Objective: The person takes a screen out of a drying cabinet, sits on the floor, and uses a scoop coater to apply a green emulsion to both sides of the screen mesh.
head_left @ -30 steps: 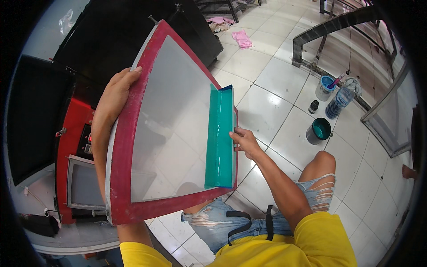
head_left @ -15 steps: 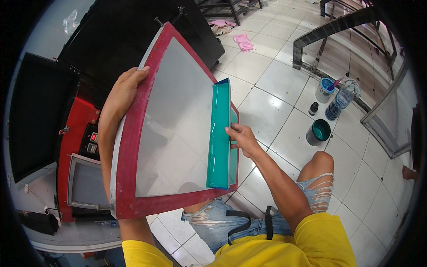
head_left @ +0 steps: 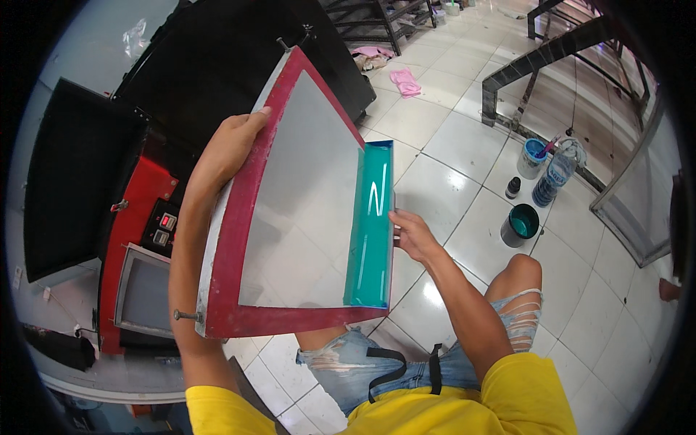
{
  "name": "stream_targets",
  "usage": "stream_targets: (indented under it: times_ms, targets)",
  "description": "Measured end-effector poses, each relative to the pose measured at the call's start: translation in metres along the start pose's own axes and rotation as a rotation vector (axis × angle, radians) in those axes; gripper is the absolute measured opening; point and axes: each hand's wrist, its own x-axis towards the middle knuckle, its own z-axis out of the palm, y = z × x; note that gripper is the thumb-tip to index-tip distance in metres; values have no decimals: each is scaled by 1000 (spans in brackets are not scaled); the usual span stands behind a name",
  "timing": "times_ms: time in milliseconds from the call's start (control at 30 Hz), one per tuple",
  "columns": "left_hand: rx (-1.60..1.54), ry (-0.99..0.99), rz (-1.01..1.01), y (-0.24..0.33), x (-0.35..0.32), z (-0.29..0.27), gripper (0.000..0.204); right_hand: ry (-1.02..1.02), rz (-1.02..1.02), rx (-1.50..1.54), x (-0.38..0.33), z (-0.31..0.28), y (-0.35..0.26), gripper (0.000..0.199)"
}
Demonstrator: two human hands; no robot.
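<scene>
Left hand [head_left: 230,148]: fingers curled over the upper left rail of the screen frame [head_left: 225,246], clamped on it, thumb tip at the rail's inner edge. Right hand [head_left: 413,235]: fingers closed around the outer side of the coating trough [head_left: 371,225], which lies along the frame's right rail. The frame is one rectangular piece with red rails, paint worn to grey on the outer left edge, and a bolt protruding at the lower left corner; it is held tilted above the lap. Its mesh [head_left: 304,210] is smooth, pale grey and taut. The trough is one long narrow channel, coated inside with glossy teal emulsion showing bright reflections. On the white tiled floor beyond the right hand: one dark pot of teal liquid [head_left: 520,225], one small dark bottle [head_left: 513,188], one blue-topped tub [head_left: 533,156], one clear plastic bottle [head_left: 549,183].
</scene>
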Motion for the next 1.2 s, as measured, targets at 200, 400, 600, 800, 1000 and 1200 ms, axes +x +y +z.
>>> stream_targets:
  times_ms: [200, 400, 600, 800, 1000, 1200]
  targets:
    - [224, -105, -104, -4, 9, -13, 57, 44, -45, -38, -34, -40, -29, 39]
    - [321, -153, -5, -38, 27, -75, 52, 123, -146, -14, -49, -89, -45, 36]
    - [354, 94, 22, -110, 24, -126, 50, 130, -157, 5, -59, -75, -38, 36]
    - [334, 199, 91, -165, 44, -119, 48, 134, -169, 13, -78, -75, -49, 33]
    - [332, 355, 9, -206, 56, -123, 37, 72, -203, 114, -77, -72, -37, 35]
    - [335, 447, -56, -208, 60, -105, 38, 87, -203, 99, -83, -73, -46, 36]
